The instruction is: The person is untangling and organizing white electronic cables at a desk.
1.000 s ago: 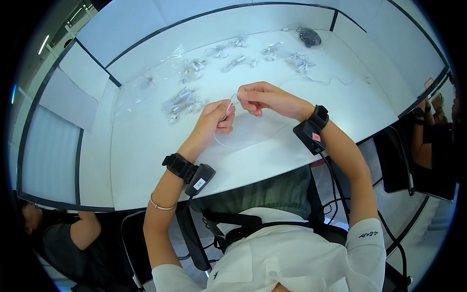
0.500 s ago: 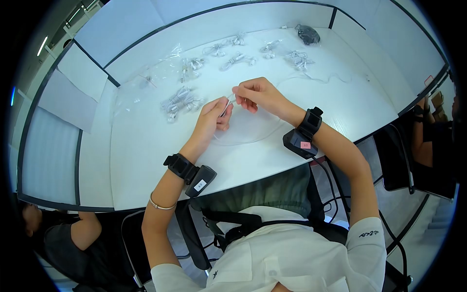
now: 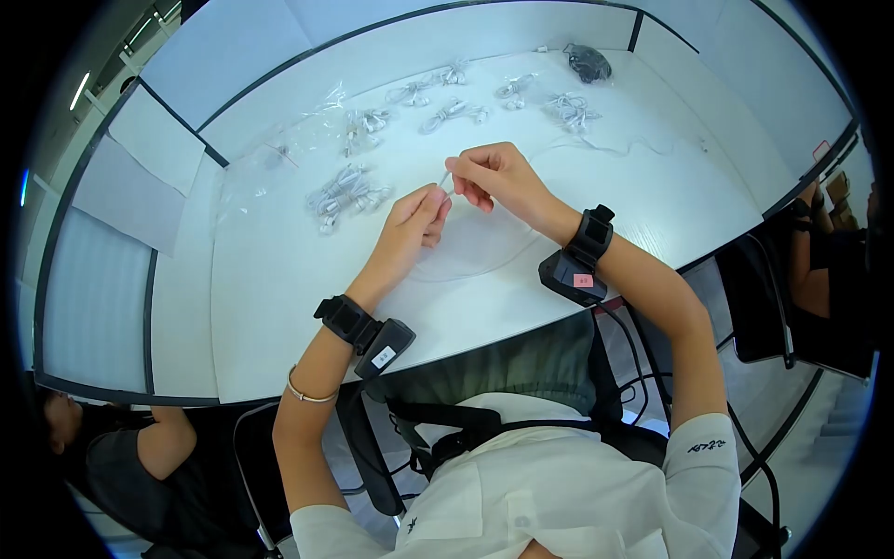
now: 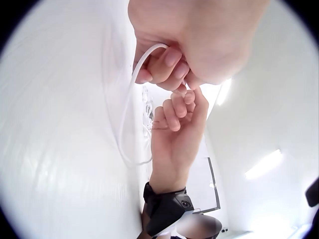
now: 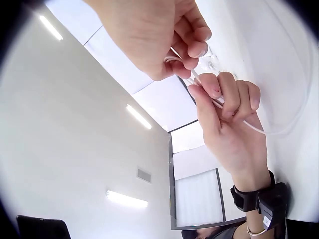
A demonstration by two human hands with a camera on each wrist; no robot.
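A thin white cable (image 4: 130, 89) runs between both hands over the white table. My left hand (image 3: 410, 228) holds it with curled fingers, and a long loop of it hangs from the palm toward the tabletop. Close by on the right, my right hand (image 3: 503, 182) pinches the cable between thumb and fingertips. In the right wrist view, a small bend of white cable (image 5: 173, 59) shows at the right fingers, and doubled strands enter the left grip. The fingers hide the part of the cable inside the left hand.
A large coiled white cable bundle (image 3: 346, 196) lies left of the hands. Several smaller bundles, one of them here (image 3: 453, 115), lie farther back. A dark bundle (image 3: 589, 65) sits at the back right, clear plastic (image 3: 321, 116) at the back left. Low white panels (image 3: 447, 42) border the table.
My right hand has shifted left and slightly away from me, its forearm swinging left. The open loop of cable between the hands has narrowed. My left hand has stayed nearly in place.
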